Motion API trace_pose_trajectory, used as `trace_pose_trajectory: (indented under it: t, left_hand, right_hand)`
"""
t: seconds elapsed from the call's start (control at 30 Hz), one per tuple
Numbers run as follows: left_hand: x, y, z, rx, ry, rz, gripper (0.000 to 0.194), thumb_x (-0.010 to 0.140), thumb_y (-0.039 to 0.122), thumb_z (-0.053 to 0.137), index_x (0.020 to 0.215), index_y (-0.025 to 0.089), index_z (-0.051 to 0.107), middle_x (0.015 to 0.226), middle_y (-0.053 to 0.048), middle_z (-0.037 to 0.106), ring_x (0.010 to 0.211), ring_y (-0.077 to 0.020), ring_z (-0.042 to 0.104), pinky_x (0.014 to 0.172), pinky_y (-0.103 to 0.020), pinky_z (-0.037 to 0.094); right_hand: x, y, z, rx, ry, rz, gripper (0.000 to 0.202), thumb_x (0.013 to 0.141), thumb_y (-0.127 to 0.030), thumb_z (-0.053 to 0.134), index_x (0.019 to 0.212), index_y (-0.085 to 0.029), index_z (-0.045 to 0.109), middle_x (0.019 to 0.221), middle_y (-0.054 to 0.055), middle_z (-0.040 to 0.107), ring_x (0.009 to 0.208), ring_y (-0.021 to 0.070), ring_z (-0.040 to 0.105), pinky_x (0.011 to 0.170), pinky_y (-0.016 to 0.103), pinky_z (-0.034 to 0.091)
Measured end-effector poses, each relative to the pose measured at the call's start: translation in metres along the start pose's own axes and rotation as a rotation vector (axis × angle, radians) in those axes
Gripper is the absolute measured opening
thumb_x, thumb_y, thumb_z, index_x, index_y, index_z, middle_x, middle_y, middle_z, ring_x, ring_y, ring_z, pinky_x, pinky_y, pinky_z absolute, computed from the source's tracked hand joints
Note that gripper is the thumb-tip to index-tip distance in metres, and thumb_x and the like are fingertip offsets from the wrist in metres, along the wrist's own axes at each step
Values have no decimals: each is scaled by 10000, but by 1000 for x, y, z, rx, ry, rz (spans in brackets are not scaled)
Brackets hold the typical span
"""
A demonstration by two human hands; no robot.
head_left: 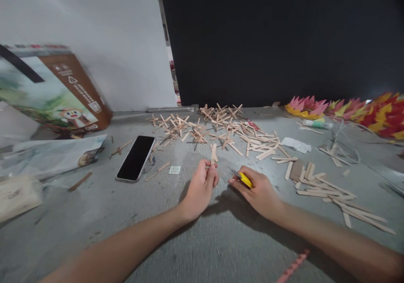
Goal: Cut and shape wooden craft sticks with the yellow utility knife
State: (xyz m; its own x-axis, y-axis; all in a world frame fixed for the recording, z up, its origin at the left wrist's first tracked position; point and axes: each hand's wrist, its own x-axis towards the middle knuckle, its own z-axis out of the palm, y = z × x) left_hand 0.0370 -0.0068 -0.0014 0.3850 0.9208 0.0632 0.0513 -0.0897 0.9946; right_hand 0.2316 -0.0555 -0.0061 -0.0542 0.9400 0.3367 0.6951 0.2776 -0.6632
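Note:
Near the middle of the grey table, my left hand (pixel 201 187) pinches pale wooden sticks (pixel 214 152) that cross at a narrow angle and point away from me. To its right, my right hand (pixel 257 190) is closed around a yellow cutter (pixel 245 180), its blade pointing left towards the sticks. The blade and the sticks are apart. Beyond both hands lies a spread of sticks, many joined into crosses (pixel 198 132). More loose sticks (pixel 318 188) lie to the right of my right hand.
A black phone (pixel 135 158) lies left of my hands, beside a small packet (pixel 174 170). A printed bag (pixel 75 93) stands at the back left. Pink, yellow and red paper shapes (pixel 307 106), a glue stick (pixel 317 124) and a cable are at the right. A dark panel (pixel 277 43) rises behind.

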Motion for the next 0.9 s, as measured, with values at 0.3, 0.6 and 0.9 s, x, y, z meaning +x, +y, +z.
trace_pose_trajectory:
  t: [0.3, 0.6, 0.9]
  left_hand:
    - [-1, 4, 1, 101, 11, 19, 246, 1076, 439, 349, 977, 221, 403, 659, 76, 461, 619, -122, 460, 690, -274, 409]
    - [-1, -1, -1, 61, -29, 45, 339, 1072, 429, 364, 1323, 204, 406, 680, 69, 468, 602, -129, 442, 608, -252, 380]
    - [-8, 8, 0, 190, -398, 23, 256, 1075, 420, 365, 1136, 208, 495, 700, 53, 489, 623, -130, 438, 604, -251, 350]
  right_hand:
    - [-6, 0, 1, 331, 12, -46, 324, 1058, -348, 489, 1341, -261, 356, 955, 30, 573, 809, 178, 609, 735, 298, 535]
    - [-4, 2, -2, 284, 46, -54, 255, 1054, -342, 500, 1287, -250, 457, 1039, 60, 608, 880, 180, 623, 768, 305, 546]
    - [3, -7, -2, 394, 73, 167, 353, 851, -416, 784, 1085, -236, 589, 649, -79, 447, 576, 129, 457, 534, 242, 396]
